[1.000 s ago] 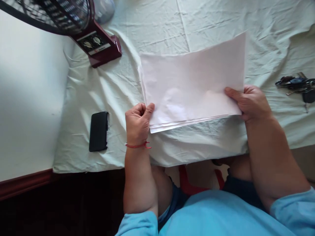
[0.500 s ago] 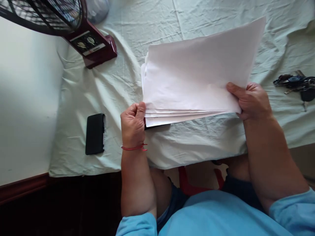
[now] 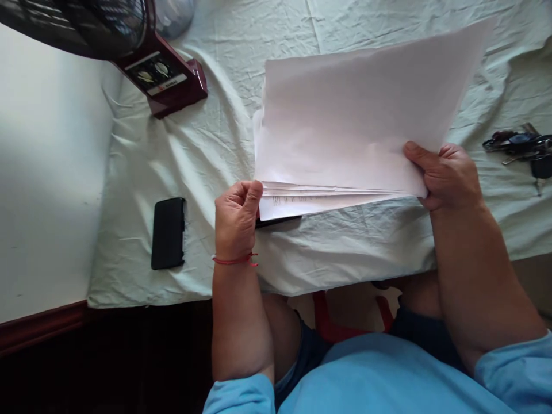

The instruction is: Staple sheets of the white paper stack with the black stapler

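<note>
two bare forearms come up from the light blue sleeves (image 3: 371,379) at the near edge, one to each side of a sheaf of white papers (image 3: 357,115). the left hand (image 3: 236,221), a red thread bracelet (image 3: 235,260) at its wrist, is curled at the near left corner of the sheaf; its fingers (image 3: 241,198) are pressed together with the thumb, and they seem to pinch the lower sheets there, though the contact itself is hidden behind the knuckles. a thin dark edge (image 3: 278,220) shows under that corner; what it belongs to cannot be told. the right hand (image 3: 448,175) grips the near right corner, thumb (image 3: 420,158) on top and the other fingers tucked beneath, pinching the upper sheets. that grip lifts the top sheets, so the near edges fan apart and a line of small print shows on a lower page, as one holds pages to look between them. the sheaf hangs just above the table (image 3: 345,253), over the middle of the pale green cloth (image 3: 194,149) that covers it, its far side tipped upward.

left of the left hand, apart from it, a black phone (image 3: 168,232) lies flat on the cloth. far right, a bunch of keys (image 3: 524,146) lies well clear of the papers. at the far left corner stands a maroon fan base (image 3: 166,80) with its dark grille (image 3: 86,23) above.
</note>
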Available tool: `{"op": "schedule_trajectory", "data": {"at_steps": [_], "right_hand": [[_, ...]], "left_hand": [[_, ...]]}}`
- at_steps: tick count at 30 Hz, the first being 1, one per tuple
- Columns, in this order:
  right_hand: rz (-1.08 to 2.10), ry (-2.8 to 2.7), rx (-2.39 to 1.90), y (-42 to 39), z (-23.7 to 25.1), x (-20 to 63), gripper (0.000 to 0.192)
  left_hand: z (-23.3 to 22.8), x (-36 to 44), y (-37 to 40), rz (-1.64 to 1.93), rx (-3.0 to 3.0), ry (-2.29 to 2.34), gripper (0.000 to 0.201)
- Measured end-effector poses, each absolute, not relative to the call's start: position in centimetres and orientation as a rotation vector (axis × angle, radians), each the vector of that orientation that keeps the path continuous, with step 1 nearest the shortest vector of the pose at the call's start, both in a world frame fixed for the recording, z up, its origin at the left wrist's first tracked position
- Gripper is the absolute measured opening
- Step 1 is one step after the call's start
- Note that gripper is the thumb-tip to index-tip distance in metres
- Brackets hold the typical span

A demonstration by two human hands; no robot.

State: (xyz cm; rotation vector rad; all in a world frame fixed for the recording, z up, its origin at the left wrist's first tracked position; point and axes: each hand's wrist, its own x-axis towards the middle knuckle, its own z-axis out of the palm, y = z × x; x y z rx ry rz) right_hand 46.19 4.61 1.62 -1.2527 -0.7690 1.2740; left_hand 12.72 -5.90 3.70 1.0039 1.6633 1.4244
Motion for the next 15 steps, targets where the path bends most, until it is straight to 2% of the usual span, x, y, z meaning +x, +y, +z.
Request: {"op": "schedule_trajectory", "data": {"at_steps": [4,11,15], "right_hand": [[1.269,-0.778,-1.216,4.59,1.69,46.17,0.044],[1.261,-0.795,-1.198,4.39,1.98,45.83,0.048],[1.267,-0.799,-1.152,4.27,2.17,45.82,0.050]], "left_hand": [[4.32,13.05,-5.86,1.356,1.047,1.699,0.054],[4.14,12.86,-5.84,1.407,1.070,1.797,0.076],[3.58,12.87,-5.95,1.418,0.989,1.767,0.070]]}}
